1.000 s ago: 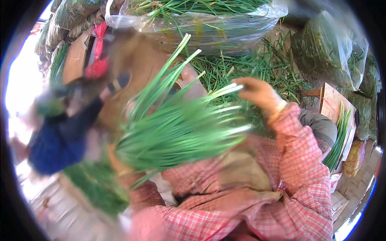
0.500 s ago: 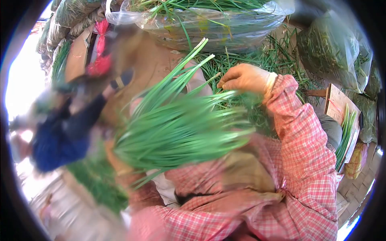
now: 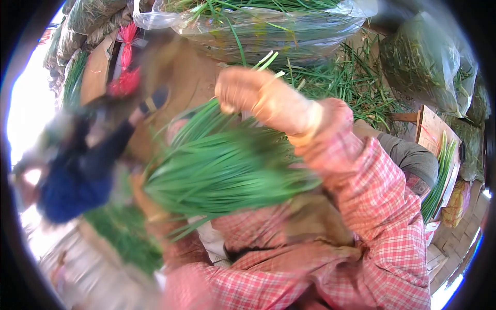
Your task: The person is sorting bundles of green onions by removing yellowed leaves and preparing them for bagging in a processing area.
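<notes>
A large bunch of long green stalks (image 3: pixel 227 173) lies across my lap, its right part blurred. My left hand (image 3: pixel 148 201), smeared by motion, holds the bunch at its left end, with the fingers mostly hidden by the leaves. My right hand (image 3: pixel 248 95), in a pale glove, is curled over several stalks at the top of the bunch. Their pale ends (image 3: pixel 269 61) stick out above the knuckles. Contact under the right fingers is partly hidden.
A clear plastic bag of greens (image 3: pixel 279 33) lies ahead, with loose stalks (image 3: pixel 346 85) beside it. More bagged greens (image 3: pixel 423 62) sit at the right, near a board (image 3: pixel 431 132). Another person (image 3: pixel 77 181) in dark blue is at the left.
My right hand has moved left from beside the pale stalk ends to over the upper stalks, and its fingers have curled around them. My left hand has stayed at the bunch's left end.
</notes>
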{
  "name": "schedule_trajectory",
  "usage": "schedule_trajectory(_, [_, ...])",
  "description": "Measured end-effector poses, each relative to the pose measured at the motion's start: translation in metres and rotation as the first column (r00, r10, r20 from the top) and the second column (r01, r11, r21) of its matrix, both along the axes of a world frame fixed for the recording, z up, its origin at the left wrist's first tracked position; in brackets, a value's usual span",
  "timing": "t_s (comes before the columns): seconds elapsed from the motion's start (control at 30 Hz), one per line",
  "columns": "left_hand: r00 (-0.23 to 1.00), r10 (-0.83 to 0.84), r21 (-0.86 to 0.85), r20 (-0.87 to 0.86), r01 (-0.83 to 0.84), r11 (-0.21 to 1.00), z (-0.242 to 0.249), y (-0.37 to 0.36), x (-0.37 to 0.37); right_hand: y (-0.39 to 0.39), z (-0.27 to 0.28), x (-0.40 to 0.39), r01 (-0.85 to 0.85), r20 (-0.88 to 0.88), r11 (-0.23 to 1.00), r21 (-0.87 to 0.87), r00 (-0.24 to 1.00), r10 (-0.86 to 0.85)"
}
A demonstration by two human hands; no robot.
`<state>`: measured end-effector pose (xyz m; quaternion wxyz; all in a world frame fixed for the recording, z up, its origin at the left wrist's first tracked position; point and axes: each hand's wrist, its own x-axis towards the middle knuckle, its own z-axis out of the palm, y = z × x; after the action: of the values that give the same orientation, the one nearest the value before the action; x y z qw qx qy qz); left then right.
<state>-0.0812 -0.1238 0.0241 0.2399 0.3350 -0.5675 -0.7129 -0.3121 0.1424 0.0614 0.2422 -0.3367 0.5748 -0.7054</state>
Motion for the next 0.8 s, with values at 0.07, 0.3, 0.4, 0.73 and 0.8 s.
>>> schedule_trajectory(0.07, [0.995,0.026,-0.089,0.101,-0.017,0.996,0.001,0.01,-0.003,0.025,0.048,0.001,0.155,0.272,0.985,-0.074,0.953,-0.129])
schedule_trajectory(0.3, [0.999,0.036,0.413,0.013,-0.038,0.91,0.007,0.024,0.002,0.115,-0.017,0.075,0.34,0.171,0.743,0.576,0.839,-0.516])
schedule_trajectory(0.4, [0.992,0.104,0.381,0.073,-0.124,0.916,0.01,0.036,-0.001,0.097,-0.032,0.084,0.538,-0.066,0.58,0.612,0.766,-0.64])
schedule_trajectory(0.73, [0.989,0.149,0.47,0.011,-0.137,0.872,-0.006,0.033,0.007,0.061,-0.072,0.059,0.757,-0.589,0.528,0.385,0.642,-0.491])
schedule_trajectory(0.8, [0.99,0.124,0.478,-0.06,-0.08,0.874,-0.014,0.026,0.014,0.059,-0.076,0.057,0.742,-0.568,0.569,0.353,0.654,-0.5])
